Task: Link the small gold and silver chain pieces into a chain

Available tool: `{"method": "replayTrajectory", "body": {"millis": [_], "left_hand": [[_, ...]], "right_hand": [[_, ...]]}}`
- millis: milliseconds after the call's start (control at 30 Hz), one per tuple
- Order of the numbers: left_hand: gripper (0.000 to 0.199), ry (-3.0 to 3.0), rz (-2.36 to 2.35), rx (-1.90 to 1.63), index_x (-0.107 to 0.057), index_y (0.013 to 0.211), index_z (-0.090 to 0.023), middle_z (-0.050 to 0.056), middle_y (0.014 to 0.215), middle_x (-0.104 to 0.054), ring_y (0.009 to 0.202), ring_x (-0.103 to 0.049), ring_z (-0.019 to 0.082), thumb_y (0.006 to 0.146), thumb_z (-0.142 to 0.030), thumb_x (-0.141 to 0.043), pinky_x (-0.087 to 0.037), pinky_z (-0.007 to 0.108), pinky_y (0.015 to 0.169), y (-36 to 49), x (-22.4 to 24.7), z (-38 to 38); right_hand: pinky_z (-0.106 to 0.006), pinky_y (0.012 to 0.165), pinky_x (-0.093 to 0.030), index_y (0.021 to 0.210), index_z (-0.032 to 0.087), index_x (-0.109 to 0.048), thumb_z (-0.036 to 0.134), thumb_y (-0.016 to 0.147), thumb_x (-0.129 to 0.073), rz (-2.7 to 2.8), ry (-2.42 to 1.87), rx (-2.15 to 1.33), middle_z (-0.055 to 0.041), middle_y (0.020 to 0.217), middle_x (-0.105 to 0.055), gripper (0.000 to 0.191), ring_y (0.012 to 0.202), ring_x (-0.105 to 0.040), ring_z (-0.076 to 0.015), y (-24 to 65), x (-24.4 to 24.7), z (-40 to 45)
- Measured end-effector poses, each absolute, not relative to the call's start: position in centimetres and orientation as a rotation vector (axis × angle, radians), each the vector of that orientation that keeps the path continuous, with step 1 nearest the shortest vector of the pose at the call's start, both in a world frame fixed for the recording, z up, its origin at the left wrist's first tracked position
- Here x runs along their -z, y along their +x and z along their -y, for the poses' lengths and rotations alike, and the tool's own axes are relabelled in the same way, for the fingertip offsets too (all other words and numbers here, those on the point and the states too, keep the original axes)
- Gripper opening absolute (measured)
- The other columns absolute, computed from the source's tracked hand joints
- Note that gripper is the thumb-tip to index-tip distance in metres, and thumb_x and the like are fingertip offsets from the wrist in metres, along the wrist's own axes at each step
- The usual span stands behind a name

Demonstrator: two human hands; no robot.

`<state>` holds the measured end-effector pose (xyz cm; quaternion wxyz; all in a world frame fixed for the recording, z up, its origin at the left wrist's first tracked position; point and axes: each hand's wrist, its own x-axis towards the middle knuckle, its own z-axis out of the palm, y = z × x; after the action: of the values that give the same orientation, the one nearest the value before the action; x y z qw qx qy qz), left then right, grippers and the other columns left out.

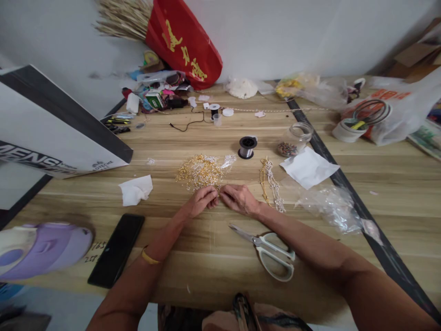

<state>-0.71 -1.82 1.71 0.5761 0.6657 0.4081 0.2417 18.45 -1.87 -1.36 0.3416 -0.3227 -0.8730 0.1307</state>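
Likely light, slippery: gold-and-silver beads, best pinched at edge; fingers of left hand and right hand curled, anything grasped cannot be told.

I see a plain pale-grey wall, light wood-grain worktop with flat black strips, pale floor, soft light.

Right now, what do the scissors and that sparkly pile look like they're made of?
Scissors: blades probably metal, grey and smooth; handles likely plastic, pale and evenly coloured. Sparkly pile: gold and silver pieces, glinting, perhaps metal or coated plastic; too small to tell.
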Motion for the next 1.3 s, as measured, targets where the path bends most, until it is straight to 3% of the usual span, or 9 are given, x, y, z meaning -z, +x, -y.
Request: {"method": "replayTrajectory", "body": {"millis": [567,800,1300], "left_hand": [[0.038,1.511,-0.943,-0.635,-0.053,0.072,-0.014,0.001,0.064,-0.056,0.057,-0.051,0.01,0.083,-0.05,-0.052,-0.042,0.023,0.057,-0.33,-1.94,1.95],[0.033,1.39,-0.926,-0.648,-0.053,0.085,-0.014,0.001,0.066,-0.059,0.058,-0.054,0.011,0.083,-0.047,-0.053,-0.043,0.023,0.057,-0.45,-1.71,1.92],[0.024,1.408,-0.977,-0.759,-0.05,0.082,-0.015,-0.003,0.059,-0.056,0.056,-0.052,0.009,0.077,-0.035,-0.063,-0.044,0.022,0.057,0.1,-1.06,2.14]], "right_hand": [[-0.022,0.062,-0.04,0.081,0.017,-0.053,0.019,0.093,-0.041,2.312,-0.825,-0.398,-0.0033,0.072,-0.06,0.017,0.064,-0.055,-0.012,18.47,1.2,1.94],[-0.022,0.061,-0.04,0.085,0.016,-0.054,0.018,0.093,-0.041,2.292,-0.81,-0.398,-0.0043,0.073,-0.061,0.015,0.065,-0.056,-0.0123,18.5,1.1,1.96],[-0.022,0.058,-0.037,0.082,0.017,-0.054,0.02,0.093,-0.042,2.263,-0.828,-0.38,-0.0019,0.068,-0.058,0.016,0.06,-0.051,-0.0108,18.32,1.04,2.09]]}}
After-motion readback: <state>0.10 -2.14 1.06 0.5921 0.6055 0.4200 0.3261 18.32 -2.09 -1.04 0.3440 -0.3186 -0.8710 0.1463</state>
